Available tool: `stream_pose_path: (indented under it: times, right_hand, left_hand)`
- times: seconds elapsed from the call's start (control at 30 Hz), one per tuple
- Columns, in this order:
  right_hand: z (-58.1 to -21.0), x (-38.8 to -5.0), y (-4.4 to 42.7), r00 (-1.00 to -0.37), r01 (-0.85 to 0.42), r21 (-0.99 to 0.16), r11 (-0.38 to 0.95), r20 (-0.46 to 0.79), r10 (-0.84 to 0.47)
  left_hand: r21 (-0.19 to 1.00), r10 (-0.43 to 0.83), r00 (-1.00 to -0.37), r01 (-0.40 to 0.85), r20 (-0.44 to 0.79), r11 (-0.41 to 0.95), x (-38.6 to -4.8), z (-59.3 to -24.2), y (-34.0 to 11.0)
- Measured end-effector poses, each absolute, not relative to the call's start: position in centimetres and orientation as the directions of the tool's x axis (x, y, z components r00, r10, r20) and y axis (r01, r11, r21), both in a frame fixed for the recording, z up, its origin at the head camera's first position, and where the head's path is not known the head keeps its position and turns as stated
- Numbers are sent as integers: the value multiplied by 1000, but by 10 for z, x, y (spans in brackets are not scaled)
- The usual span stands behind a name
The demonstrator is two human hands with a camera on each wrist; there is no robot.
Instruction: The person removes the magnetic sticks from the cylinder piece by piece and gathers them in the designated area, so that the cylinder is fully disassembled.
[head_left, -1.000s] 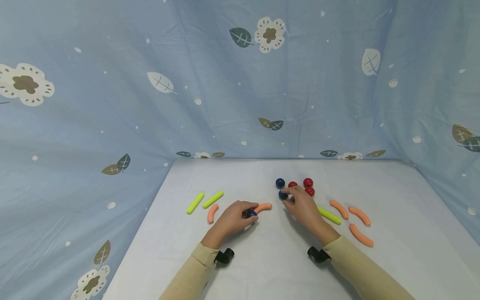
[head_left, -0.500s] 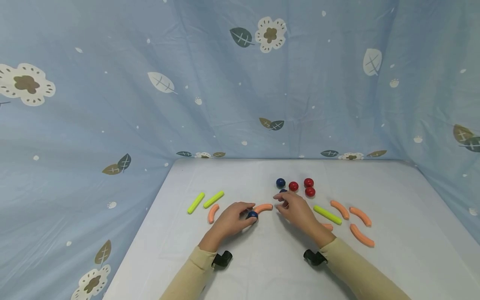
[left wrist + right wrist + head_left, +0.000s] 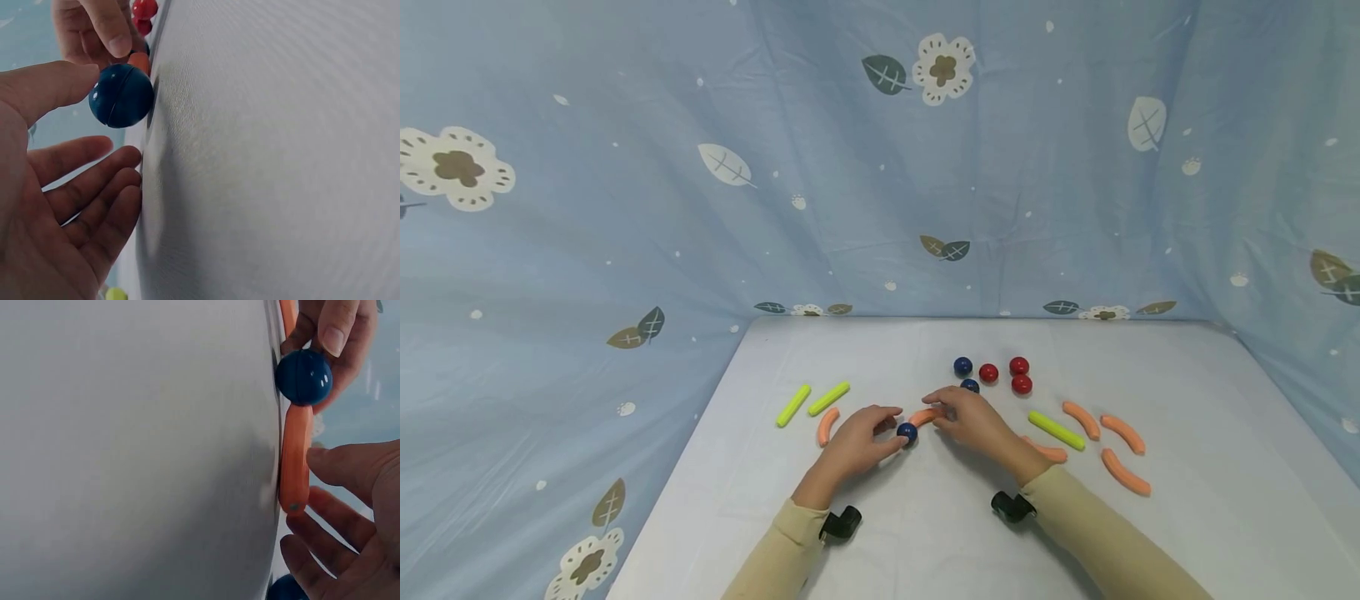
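A dark blue ball (image 3: 907, 432) rests on the white table, against the near-left end of a curved orange stick (image 3: 295, 459). At that ball, the left hand (image 3: 859, 437) is loosely spread; in the left wrist view its thumb tip meets or nearly meets the ball (image 3: 122, 95), while the other fingers stand apart from it. The right hand (image 3: 972, 419) reaches over the orange stick's other end. In the right wrist view its thumb lies at the stick's side and its relaxed fingers are near the end, without a visible grip. Another blue ball (image 3: 970, 387) sits just behind this hand.
Behind are a third blue ball (image 3: 963, 366) and several red balls (image 3: 988, 373). To the right lie a yellow-green stick (image 3: 1057, 431) and several curved orange sticks (image 3: 1124, 472). Two yellow-green sticks (image 3: 793, 406) and a short orange one (image 3: 827, 426) lie left. A curtain (image 3: 820, 167) hangs behind.
The right hand has left the blue ball near the red balls and moved left and nearer, to the orange stick. The left hand's fingers have drawn back slightly from their ball, which stayed put.
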State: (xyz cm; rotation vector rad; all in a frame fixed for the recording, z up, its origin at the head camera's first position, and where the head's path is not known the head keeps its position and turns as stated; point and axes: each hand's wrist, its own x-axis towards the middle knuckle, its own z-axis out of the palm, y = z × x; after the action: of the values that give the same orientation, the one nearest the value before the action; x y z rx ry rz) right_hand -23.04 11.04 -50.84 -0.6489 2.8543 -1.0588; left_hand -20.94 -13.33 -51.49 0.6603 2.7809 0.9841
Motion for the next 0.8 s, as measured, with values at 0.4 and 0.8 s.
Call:
stream_pose_path:
  times: [0.4,0.8]
  right_hand:
    - [-507,-225,99,-925,-347,-567,747,77,-371]
    - [-507,-208,99,-936,-337,-537,774,98,-339]
  left_hand:
    - [631,427,-904,347,28,693,-208,-513,-131]
    - [624,414,-907,368,78,689,-211,-515,-129]
